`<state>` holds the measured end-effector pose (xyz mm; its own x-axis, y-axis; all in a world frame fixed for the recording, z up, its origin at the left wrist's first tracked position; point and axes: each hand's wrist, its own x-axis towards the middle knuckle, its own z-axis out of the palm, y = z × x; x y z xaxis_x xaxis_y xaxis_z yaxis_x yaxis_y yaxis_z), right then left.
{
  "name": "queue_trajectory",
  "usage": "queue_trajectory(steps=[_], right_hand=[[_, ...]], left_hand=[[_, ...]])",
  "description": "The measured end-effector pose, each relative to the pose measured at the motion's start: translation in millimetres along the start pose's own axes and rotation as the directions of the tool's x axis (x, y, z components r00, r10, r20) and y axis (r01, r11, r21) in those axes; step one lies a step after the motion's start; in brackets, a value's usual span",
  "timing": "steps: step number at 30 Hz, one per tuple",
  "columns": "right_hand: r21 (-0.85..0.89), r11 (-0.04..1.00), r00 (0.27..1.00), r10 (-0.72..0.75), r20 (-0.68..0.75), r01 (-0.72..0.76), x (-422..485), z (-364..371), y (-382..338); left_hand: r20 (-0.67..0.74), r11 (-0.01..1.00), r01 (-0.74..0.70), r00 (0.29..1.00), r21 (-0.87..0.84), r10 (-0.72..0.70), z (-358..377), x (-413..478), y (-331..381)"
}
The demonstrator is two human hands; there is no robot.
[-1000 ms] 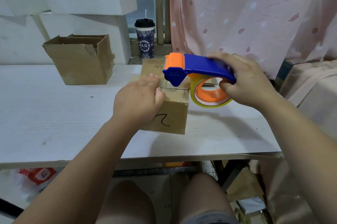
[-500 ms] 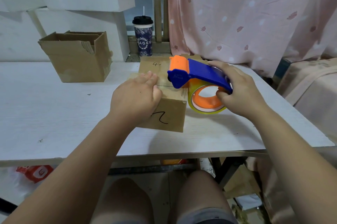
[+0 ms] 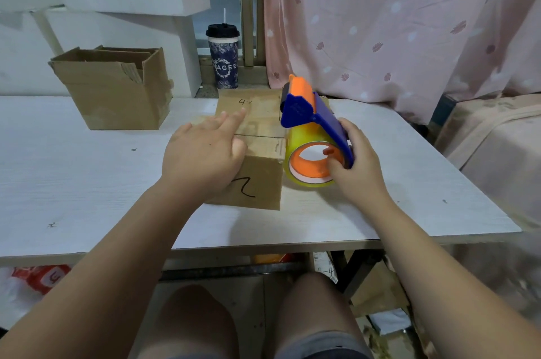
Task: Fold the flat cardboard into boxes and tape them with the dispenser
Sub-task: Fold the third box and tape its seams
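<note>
Table (image 3: 87, 183) surface, white, carries everything, and the landmark for placing it all is the small closed box (image 3: 260, 183) with a "2" inked on its near face, sitting in the middle just in front of the person. Far left of the box and behind it stands an open carton (image 3: 117, 101).

Hard against the box's right wall is the tape dispenser (image 3: 310, 115). Its yellow tape roll (image 3: 304, 139) sits beside that wall, and its orange-and-blue head is raised at the box's far right top corner.

The left hand (image 3: 202, 159) lies on the box's top, near and left, with the fingers stretched flat and pressing the flaps down. The right hand (image 3: 357, 165), right of the box, has its fingers curled around the dispenser's handle.

The seam (image 3: 263, 137) between the flaps runs left to right across the box's top, with its right end next to the dispenser and its left part disappearing under the left hand. The next stroke probably has to follow that line from the right, so the pressing hand may need to clear the way.
</note>
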<state>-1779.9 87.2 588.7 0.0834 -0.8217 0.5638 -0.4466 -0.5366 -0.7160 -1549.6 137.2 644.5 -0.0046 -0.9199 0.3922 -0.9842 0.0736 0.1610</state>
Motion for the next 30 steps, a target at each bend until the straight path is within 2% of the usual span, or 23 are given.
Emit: queue_trajectory(steps=[5,9,12,14,17,19,22,25,27,30], right_hand=[[0.013,1.000,0.997,-0.003,0.078,0.002,6,14,-8],[-0.066,0.987,0.985,-0.140,0.096,0.147,7,31,-17],[-0.091,0.975,0.974,-0.192,0.122,0.203,9,44,-25],[-0.087,0.978,0.975,-0.179,0.133,0.191,12,53,-33],[-0.108,0.983,0.986,-0.136,0.095,0.146,16,67,-47],[-0.140,0.981,0.989,-0.125,0.085,0.136,21,71,-56],[-0.157,0.976,0.976,-0.121,0.181,0.150,33,66,-59],[-0.186,0.965,0.954,-0.130,0.269,0.184,40,57,-53],[-0.143,0.974,0.958,-0.134,0.253,0.174,40,55,-50],[-0.009,0.997,0.979,-0.077,0.188,0.081,38,52,-43]], left_hand=[[0.008,0.999,0.037,0.999,0.029,-0.037,-6,-1,-20],[0.032,0.997,0.062,0.997,0.051,-0.064,-10,-1,-42],[0.097,0.997,0.046,0.994,0.070,-0.052,-16,5,-61],[0.122,0.999,0.022,0.992,0.034,-0.026,-21,11,-65],[0.051,0.992,-0.099,0.993,-0.078,0.103,-23,10,-56],[0.028,0.988,-0.097,0.994,-0.117,0.101,-21,5,-51],[0.037,0.996,-0.055,0.998,-0.075,0.058,-18,2,-49],[0.097,0.995,-0.091,0.991,0.043,0.087,-15,2,-50],[0.069,0.993,-0.078,0.995,0.089,0.072,-14,1,-49],[0.017,0.994,-0.052,0.999,0.092,0.050,-10,0,-49]])
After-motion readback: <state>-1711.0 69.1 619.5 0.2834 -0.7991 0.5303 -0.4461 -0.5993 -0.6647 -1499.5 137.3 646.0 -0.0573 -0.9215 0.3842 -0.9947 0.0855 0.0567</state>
